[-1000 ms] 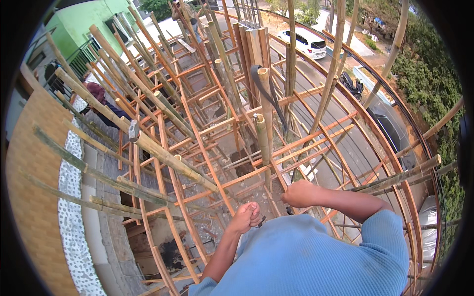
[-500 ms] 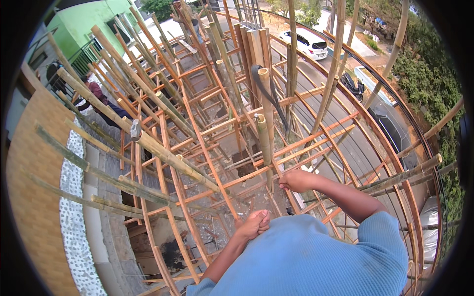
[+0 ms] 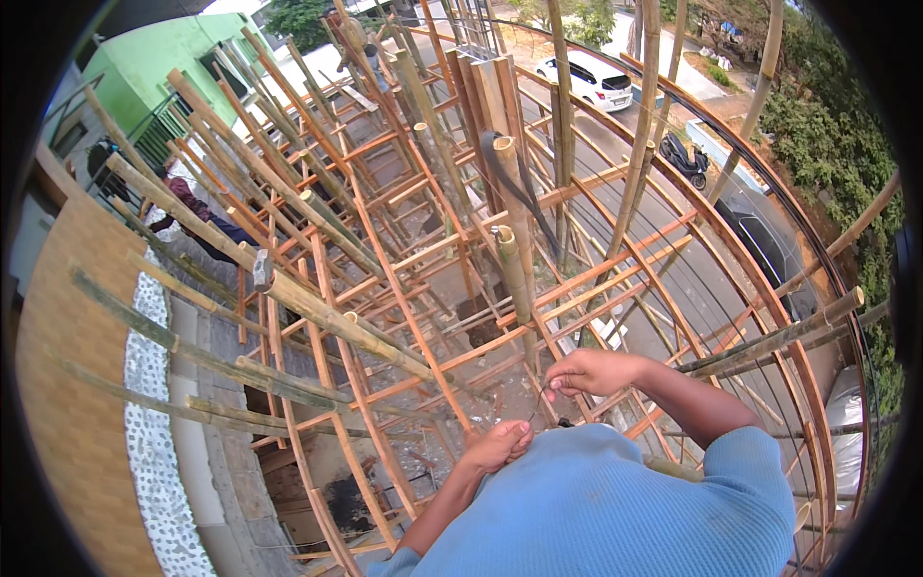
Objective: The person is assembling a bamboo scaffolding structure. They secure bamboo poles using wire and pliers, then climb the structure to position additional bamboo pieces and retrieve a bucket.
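Note:
A thin dark strand (image 3: 536, 406), too fine to tell wire from cord, runs between my two hands in front of my chest. My left hand (image 3: 500, 445) is closed in a fist at its lower end. Higher and to the right, my right hand (image 3: 594, 373) pinches the upper end between thumb and fingers. Just beyond the hands stands an upright bamboo pole (image 3: 515, 279). Behind it is a second pole (image 3: 510, 159) with a black strap (image 3: 524, 197) draped over its top.
Timber beams (image 3: 399, 274) form an open grid around and below me. A metal hammer head (image 3: 261, 270) shows at a slanting bamboo pole's end (image 3: 327, 313). Dark bars (image 3: 817, 245) curve along the right. A person (image 3: 197, 212) is at the left, another (image 3: 370, 53) at the far side.
My right hand has come slightly down and turned, its fingers now pinching forward. The strand now shows between the hands; before, it could not be made out. My left hand stays closed.

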{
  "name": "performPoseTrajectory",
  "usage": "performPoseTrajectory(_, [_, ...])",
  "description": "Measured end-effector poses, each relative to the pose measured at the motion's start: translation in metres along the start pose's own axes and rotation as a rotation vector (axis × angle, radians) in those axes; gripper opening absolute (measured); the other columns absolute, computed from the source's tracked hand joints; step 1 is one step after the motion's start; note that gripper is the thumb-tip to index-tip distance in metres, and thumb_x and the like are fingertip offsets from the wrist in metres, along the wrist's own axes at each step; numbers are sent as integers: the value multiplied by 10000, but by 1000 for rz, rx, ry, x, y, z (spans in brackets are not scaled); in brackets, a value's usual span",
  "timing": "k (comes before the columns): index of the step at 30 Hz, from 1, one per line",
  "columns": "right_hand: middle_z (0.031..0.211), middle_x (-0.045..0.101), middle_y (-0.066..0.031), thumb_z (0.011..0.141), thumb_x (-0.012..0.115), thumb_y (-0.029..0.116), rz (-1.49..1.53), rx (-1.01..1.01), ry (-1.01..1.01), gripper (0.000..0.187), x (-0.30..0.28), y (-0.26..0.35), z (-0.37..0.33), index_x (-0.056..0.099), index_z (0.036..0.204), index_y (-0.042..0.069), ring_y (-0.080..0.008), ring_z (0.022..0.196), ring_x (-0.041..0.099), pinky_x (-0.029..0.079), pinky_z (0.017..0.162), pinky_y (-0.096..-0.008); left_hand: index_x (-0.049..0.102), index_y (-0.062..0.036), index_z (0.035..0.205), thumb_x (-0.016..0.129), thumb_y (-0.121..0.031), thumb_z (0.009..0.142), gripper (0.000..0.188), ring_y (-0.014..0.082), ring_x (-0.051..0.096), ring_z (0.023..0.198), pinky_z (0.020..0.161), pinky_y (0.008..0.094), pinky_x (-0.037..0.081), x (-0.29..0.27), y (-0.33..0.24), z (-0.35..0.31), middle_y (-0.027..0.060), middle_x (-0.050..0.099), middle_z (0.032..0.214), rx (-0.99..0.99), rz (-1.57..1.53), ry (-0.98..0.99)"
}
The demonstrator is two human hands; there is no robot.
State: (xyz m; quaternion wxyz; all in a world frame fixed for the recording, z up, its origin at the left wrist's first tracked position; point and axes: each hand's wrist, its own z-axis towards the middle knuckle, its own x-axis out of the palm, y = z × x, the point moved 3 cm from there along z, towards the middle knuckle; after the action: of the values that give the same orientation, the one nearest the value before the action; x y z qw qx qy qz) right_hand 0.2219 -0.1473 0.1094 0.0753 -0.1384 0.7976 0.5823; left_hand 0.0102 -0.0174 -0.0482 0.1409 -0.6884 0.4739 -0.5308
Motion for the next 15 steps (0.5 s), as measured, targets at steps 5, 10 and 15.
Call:
performPoseTrajectory(5, [830, 686, -133, 1005, 533, 131, -346, 86, -250, 183, 14, -91, 11, 697, 970, 58, -305, 811, 662, 505, 759, -438, 479, -137, 796, 470, -463, 1095, 442, 56, 264, 512, 455, 244, 198, 1, -6, -1, -82, 305, 608, 54, -31, -71])
performPoseTrajectory(10, [908, 710, -130, 984, 524, 146, -424, 119, 289, 185, 53, -81, 0, 699, 987, 85, -321, 905, 673, 503, 802, -440, 460, -138, 806, 496, -440, 1093, 418, 54, 251, 494, 442, 243, 192, -4, 1, -3, -76, 286, 611, 74, -337, -210])
performPoseTrajectory(15, [851, 695, -120, 1030, 512, 191, -108, -3, 285, 225, 32, 7, -13, 701, 997, 73, -324, 830, 662, 507, 774, -430, 469, -137, 810, 501, -444, 1092, 417, 42, 247, 493, 435, 245, 191, 17, -12, 0, -82, 292, 610, 16, -163, -238])
